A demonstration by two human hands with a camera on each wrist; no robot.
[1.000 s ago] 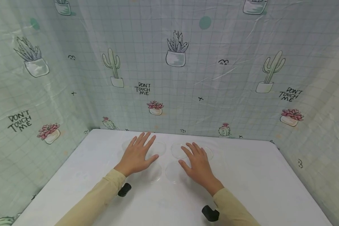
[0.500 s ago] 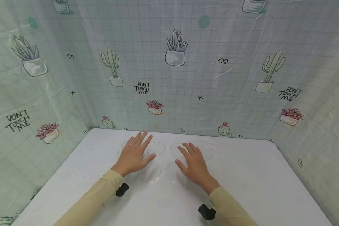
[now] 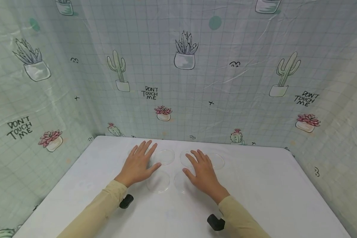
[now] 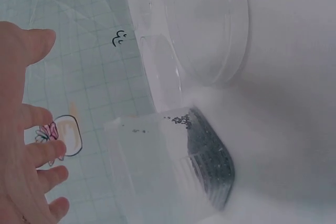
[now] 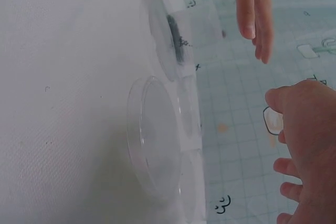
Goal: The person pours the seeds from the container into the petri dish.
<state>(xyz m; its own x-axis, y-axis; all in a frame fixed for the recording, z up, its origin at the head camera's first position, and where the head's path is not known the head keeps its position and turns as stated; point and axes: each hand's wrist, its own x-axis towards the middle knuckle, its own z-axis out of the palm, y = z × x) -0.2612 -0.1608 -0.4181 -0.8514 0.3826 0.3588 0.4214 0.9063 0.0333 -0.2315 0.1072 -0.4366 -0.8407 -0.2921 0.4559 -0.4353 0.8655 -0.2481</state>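
Both hands hover over the white table with fingers spread and holding nothing. My left hand [image 3: 135,167] is above the left part of a group of clear round lidded dishes, like petri dishes. Beneath it, the left wrist view shows a see-through container [image 4: 152,171] with black grains [image 4: 210,161] at its bottom; the head view hides it behind the hand. My right hand [image 3: 204,175] is above the right dishes and partly covers a front dish [image 3: 179,183]. Uncovered are a front left dish [image 3: 158,182], a back dish [image 3: 165,157] and a back right dish [image 3: 218,161].
The white tabletop [image 3: 270,198] spreads around the dishes. A cloth curtain [image 3: 196,86] with cactus drawings and lettering stands behind the table and on both sides. Black wrist devices [image 3: 216,222] hang under the beige sleeves [image 3: 242,216].
The left hand has drifted left and slightly toward the near side, uncovering more of the dishes. My right hand has moved a little to the left. The dishes stay in place.
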